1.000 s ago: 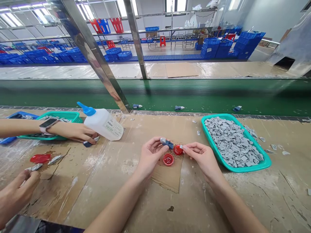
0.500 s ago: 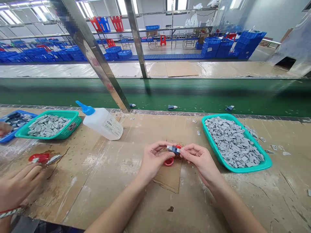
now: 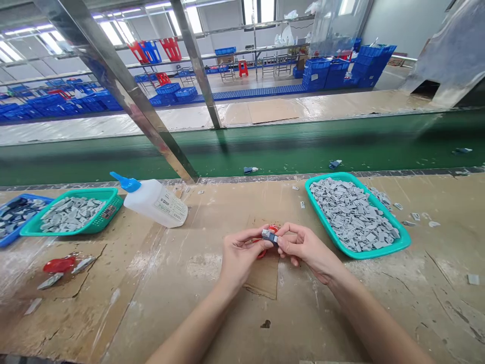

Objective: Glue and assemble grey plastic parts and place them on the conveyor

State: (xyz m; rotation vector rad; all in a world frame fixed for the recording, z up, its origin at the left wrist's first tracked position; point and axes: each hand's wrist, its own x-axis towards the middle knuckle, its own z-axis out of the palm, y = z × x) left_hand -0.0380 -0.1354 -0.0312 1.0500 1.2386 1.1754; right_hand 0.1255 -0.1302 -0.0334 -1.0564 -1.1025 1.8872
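Between my two hands is a small dark-blue and light-grey plastic part (image 3: 270,236), too small to name more exactly. My left hand (image 3: 242,251) pinches its left end between thumb and fingers. The fingertips of my right hand (image 3: 299,245) are closed on its right end. Just behind and beneath it, partly hidden by my fingers, is a red dish (image 3: 261,250) on a piece of cardboard (image 3: 265,280). Right of my hands stands a green basket (image 3: 404,242) heaped with small grey plastic pieces (image 3: 354,215).
A white bottle (image 3: 157,202) with a blue nozzle leans left of centre. Farther left are a green basket (image 3: 113,202), a blue tray (image 3: 5,240) and a red blob-like dish (image 3: 59,264). A green conveyor belt (image 3: 227,156) carries small parts behind a slanted metal post (image 3: 151,121).
The co-worker's hands at the left have gone out of view. The parts on the belt appear shifted left, as the whole view has turned slightly. My hands still hold the part, now tilted differently.
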